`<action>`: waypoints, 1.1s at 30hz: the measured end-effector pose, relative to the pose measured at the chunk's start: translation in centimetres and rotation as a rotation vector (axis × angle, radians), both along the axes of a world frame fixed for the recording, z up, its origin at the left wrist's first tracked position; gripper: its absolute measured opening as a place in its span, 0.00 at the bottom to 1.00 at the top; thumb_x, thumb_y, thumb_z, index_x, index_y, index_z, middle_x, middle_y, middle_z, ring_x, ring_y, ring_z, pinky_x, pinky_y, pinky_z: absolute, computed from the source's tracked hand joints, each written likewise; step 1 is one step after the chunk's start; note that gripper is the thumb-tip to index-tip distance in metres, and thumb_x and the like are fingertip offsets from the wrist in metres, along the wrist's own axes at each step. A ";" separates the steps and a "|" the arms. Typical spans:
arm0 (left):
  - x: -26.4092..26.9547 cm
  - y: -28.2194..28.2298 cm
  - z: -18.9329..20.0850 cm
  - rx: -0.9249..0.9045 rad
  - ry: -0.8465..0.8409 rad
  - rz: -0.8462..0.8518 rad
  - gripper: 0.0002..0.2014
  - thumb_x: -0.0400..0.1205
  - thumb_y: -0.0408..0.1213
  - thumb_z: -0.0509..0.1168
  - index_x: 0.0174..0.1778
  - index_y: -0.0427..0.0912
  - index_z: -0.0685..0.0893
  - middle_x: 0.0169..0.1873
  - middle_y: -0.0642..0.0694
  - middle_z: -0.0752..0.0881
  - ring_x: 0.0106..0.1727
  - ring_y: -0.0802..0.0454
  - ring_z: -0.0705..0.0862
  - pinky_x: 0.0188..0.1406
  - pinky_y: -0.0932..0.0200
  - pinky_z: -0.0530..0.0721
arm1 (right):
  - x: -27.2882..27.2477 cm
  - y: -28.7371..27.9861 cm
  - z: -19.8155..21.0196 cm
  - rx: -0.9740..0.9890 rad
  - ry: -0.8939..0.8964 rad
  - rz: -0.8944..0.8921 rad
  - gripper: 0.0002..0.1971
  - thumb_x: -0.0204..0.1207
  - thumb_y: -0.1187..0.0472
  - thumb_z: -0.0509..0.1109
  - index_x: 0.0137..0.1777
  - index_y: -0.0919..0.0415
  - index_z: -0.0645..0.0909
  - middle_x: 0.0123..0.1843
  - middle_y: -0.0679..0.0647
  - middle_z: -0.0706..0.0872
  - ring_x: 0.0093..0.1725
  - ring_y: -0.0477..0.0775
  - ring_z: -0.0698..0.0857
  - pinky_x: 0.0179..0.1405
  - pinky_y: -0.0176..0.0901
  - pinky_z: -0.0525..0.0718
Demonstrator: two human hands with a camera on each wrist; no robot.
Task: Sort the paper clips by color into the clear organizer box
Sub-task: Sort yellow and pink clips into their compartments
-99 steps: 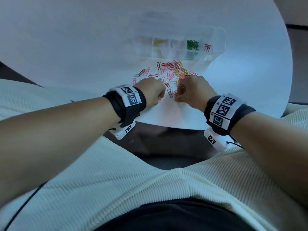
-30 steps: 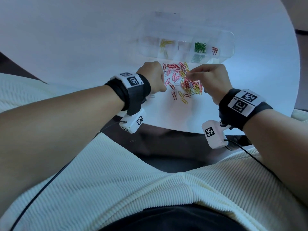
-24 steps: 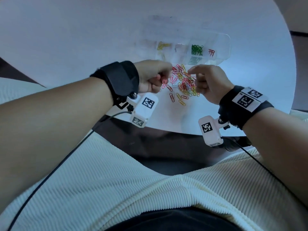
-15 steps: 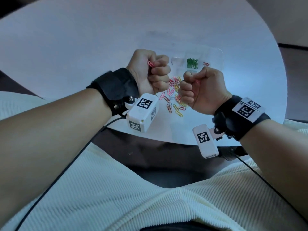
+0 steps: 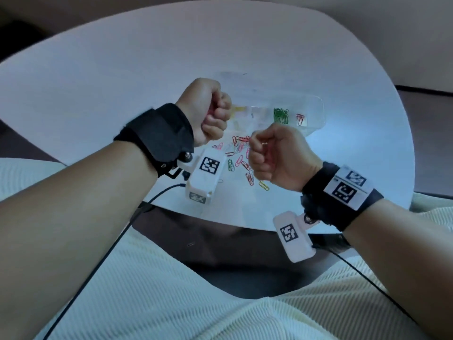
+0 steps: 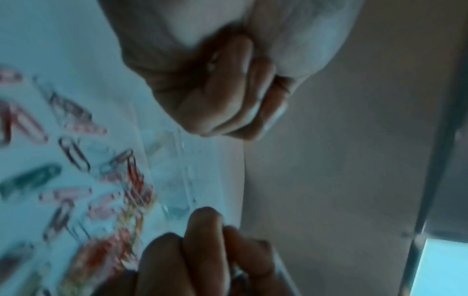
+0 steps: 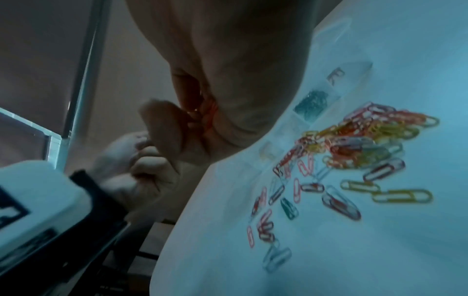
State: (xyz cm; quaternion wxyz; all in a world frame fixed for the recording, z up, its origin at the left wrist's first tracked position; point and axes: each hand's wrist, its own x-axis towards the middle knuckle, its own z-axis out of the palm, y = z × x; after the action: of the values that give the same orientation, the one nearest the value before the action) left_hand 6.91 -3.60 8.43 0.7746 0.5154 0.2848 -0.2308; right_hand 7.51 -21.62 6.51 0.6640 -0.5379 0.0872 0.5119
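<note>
Both hands are curled into fists, raised a little above the white table (image 5: 122, 94). My left hand (image 5: 215, 116) is closed, with a hint of pink or red clip between its fingers; in the left wrist view the fist (image 6: 228, 94) hides what it holds. My right hand (image 5: 259, 153) grips several red paper clips (image 7: 207, 112), which show in the fold of its palm. Below and between the hands lies the mixed pile of paper clips (image 5: 239, 153) (image 7: 367, 140). Behind it stands the clear organizer box (image 5: 316, 104), holding green clips (image 5: 280, 115), red clips (image 5: 300, 119) and yellow clips (image 5: 237, 108).
The round table's near edge (image 5: 220, 222) runs just below my wrists, with a dark gap between it and my lap. Cables hang from both wrist cameras. Bare table surface extends left, right and behind the box.
Both hands closed on clips from the pile and lifted off the table into fists. The left hand has moved towards the box; the right fist sits lower, over the pile.
</note>
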 end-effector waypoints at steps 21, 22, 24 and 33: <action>1.4 2.5 -2.1 -0.014 0.167 0.378 0.13 0.80 0.42 0.60 0.48 0.35 0.80 0.33 0.44 0.77 0.31 0.51 0.77 0.24 0.65 0.74 | 2.7 6.2 -1.4 -0.447 -0.347 -0.415 0.08 0.75 0.64 0.67 0.35 0.62 0.74 0.28 0.52 0.70 0.30 0.53 0.71 0.38 0.47 0.72; 1.6 2.8 -2.2 -0.035 0.159 0.401 0.15 0.80 0.43 0.60 0.50 0.33 0.80 0.35 0.43 0.77 0.34 0.50 0.78 0.26 0.64 0.76 | 3.1 6.8 -1.4 -0.447 -0.348 -0.418 0.08 0.75 0.63 0.67 0.35 0.62 0.75 0.29 0.53 0.71 0.31 0.54 0.72 0.40 0.48 0.72; 1.8 3.0 -2.2 -0.035 0.151 0.432 0.19 0.81 0.44 0.60 0.57 0.30 0.80 0.40 0.41 0.78 0.39 0.46 0.80 0.30 0.64 0.78 | 3.7 7.7 -1.3 -0.419 -0.320 -0.408 0.08 0.76 0.60 0.68 0.38 0.63 0.77 0.32 0.54 0.75 0.35 0.54 0.76 0.44 0.49 0.75; 2.5 3.2 -3.0 -0.048 0.133 0.478 0.24 0.81 0.47 0.63 0.66 0.31 0.76 0.62 0.32 0.79 0.47 0.42 0.84 0.42 0.59 0.87 | 4.6 10.1 -1.9 -0.243 -0.226 -0.201 0.38 0.83 0.39 0.59 0.84 0.62 0.57 0.76 0.62 0.73 0.73 0.58 0.75 0.79 0.51 0.67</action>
State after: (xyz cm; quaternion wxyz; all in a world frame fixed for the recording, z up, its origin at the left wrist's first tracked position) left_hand 9.42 -0.36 5.42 0.7988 0.3986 0.4432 -0.0810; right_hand 12.06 -11.52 4.59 0.6476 -0.6567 0.1267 0.3650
